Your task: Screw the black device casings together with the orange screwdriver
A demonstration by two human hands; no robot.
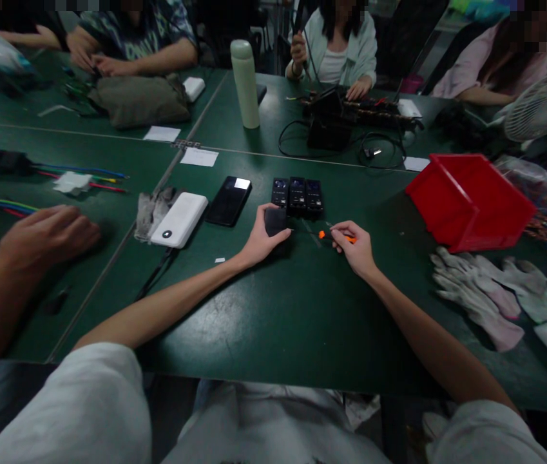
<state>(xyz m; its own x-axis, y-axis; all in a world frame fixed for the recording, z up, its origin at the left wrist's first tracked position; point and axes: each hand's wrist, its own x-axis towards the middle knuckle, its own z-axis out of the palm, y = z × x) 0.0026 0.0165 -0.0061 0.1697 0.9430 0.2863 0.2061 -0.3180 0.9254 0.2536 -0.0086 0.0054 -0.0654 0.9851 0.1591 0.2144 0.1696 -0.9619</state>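
Observation:
My left hand (258, 243) is closed around a small black box-shaped device (276, 222), held just above the green table. In my right hand (359, 249) is a screwdriver (322, 234) with an orange and black handle, pinched between thumb and fingers. Its thin shaft points left, toward the device; whether the tip touches it I cannot tell. Just beyond my hands, three similar black devices (297, 196) stand side by side. A black phone (229, 201) and a white power bank (180, 220) with a black cable lie to the left of my left hand.
To the right are a red bin (471, 203) and work gloves (476, 290). A pale green bottle (245, 84) stands at the back. Another person's hand (46, 235) rests at left near coloured wires. People sit across the table, one beside a black cable assembly (331, 122).

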